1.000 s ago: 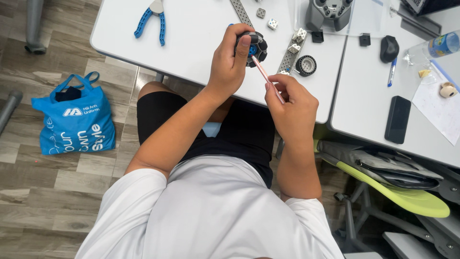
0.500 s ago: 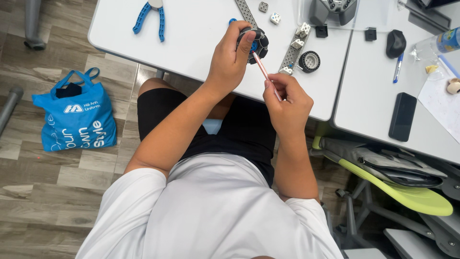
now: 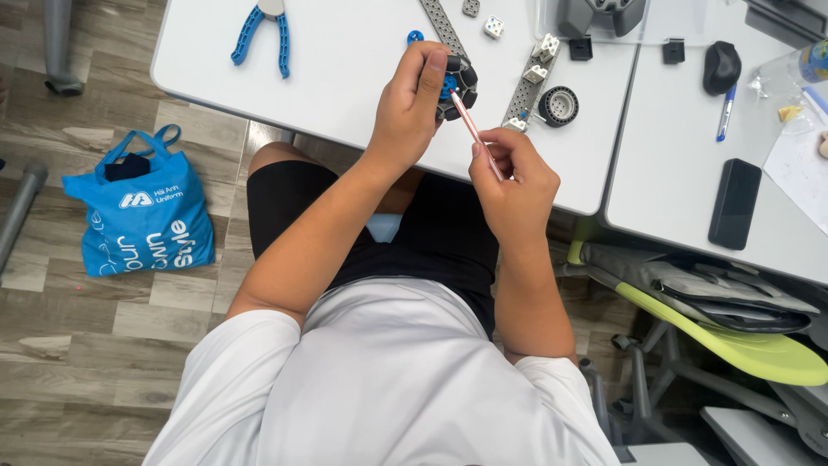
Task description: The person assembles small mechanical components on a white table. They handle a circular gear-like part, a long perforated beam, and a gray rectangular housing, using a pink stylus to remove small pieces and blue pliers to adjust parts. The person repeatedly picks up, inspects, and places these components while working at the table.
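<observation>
Black rollers ringed the small wheel (image 3: 455, 85), blue at its hub, which the left hand (image 3: 412, 112) held closed around it just above the edge of the white table (image 3: 345, 78). Seen from the head camera, the right hand (image 3: 511, 177) was curled shut on a thin pinkish rod (image 3: 474, 131), pinched between thumb and fingers, its far tip touching the wheel's blue centre. The step in hand looked like seating the rod in the hub; that would call for keeping the rod in line with the hole and the wheel steady against the push.

On the table I counted one pair of blue-handled pliers (image 3: 263, 30), two grey perforated beams (image 3: 526, 85), one small tyred wheel (image 3: 559, 105), one blue pen (image 3: 726, 112), one black phone (image 3: 734, 204) and one black mouse (image 3: 721, 66). Small white connectors lay near the beams; their number was hard to fix. One blue tote bag (image 3: 142, 216) sat on the wooden floor, well apart from the hands.
</observation>
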